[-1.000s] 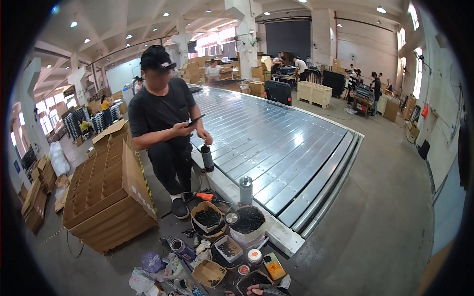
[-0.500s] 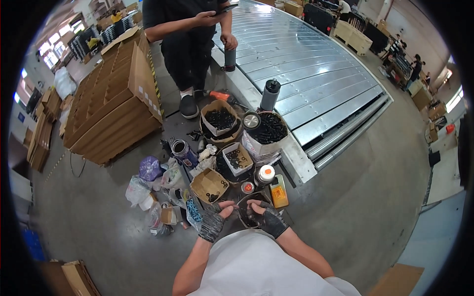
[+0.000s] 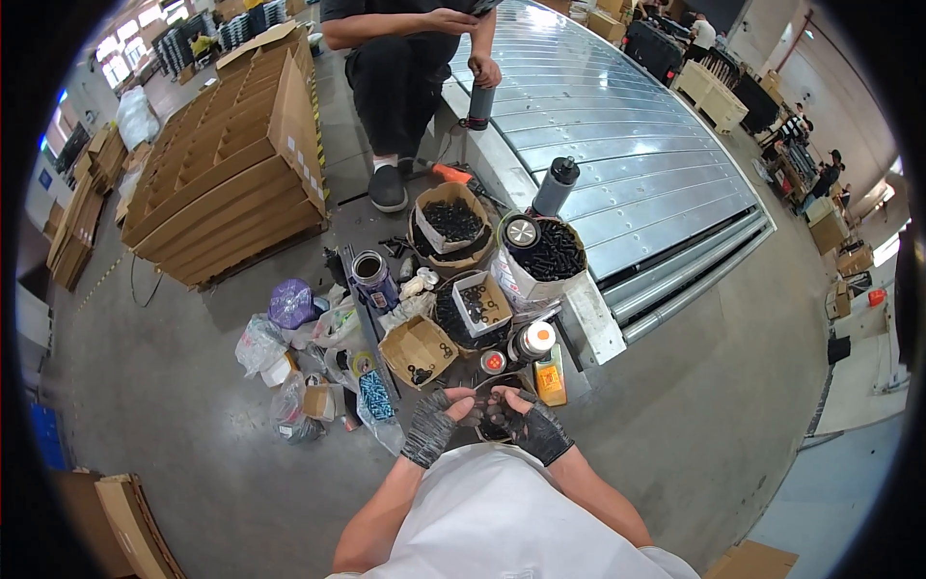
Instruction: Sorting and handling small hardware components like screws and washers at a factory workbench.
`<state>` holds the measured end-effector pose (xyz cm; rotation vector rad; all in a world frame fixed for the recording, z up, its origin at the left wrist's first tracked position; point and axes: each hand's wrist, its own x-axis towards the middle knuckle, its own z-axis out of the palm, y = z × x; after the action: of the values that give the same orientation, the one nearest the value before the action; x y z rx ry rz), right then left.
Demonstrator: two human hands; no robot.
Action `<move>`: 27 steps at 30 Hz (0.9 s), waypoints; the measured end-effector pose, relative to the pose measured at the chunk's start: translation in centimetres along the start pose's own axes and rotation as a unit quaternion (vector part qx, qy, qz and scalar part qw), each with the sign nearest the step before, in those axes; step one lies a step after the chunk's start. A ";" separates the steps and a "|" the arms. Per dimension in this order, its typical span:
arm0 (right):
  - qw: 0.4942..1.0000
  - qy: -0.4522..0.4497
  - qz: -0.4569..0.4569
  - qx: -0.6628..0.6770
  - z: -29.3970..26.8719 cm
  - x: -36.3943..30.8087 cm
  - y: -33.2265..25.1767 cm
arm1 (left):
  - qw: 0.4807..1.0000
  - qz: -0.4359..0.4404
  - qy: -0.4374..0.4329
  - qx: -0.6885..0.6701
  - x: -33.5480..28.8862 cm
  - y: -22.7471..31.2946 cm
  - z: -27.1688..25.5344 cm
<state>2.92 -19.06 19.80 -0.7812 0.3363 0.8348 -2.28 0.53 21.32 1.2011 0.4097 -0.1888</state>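
My left hand [image 3: 436, 421] and my right hand [image 3: 532, 425], both in dark fingerless gloves, meet over a dark open container [image 3: 494, 436] close to my body. Their fingers are bent inward, with thumb and fingertips pinched. Anything between them is too small to make out. Just beyond stands a cardboard box [image 3: 397, 349] holding a few small black rings. Near the right hand are a small can with a red-marked lid [image 3: 493, 363], a white-topped bottle [image 3: 536, 338] and a yellow-orange container [image 3: 550, 381]. A bag of blue screw-like parts [image 3: 377, 398] lies beyond the left hand.
Boxes of black parts [image 3: 451, 220] and a sack of black pieces [image 3: 558, 259] stand ahead. A metal slatted platform [image 3: 617, 145] fills the far right. A co-worker [image 3: 405, 77] sits there, gripping a dark cylinder [image 3: 478, 106]. Large cardboard partitions [image 3: 231, 164] and plastic bags [image 3: 260, 343] are at left.
My view has shifted, so most things ahead appear further right. My hands have drawn closer together, fingertips nearly meeting. The co-worker still holds the cylinder.
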 end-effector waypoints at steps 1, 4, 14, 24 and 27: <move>1.000 0.010 -0.004 -0.003 0.1 0.1 0.0 | 1.000 -0.011 0.000 -0.011 -0.2 0.1 -0.1; 0.999 0.010 0.004 0.037 -0.5 0.7 0.3 | 0.997 -0.018 0.010 -0.071 0.4 -2.3 -1.5; 0.996 -0.057 0.060 0.027 -0.8 1.5 0.0 | 0.996 -0.018 0.030 -0.085 0.3 -4.2 -3.4; 0.991 -0.062 0.012 -0.118 -0.6 8.3 3.3 | 0.978 -0.036 0.155 -0.134 -2.7 -9.6 -9.4; 0.900 -0.089 -0.068 -0.421 0.3 15.3 3.4 | 0.967 -0.044 0.201 -0.148 -3.8 -10.5 -10.1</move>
<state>10.13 -9.27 9.90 -1.5009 -0.2789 0.9099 -11.54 5.90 10.72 0.9217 0.8190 0.0439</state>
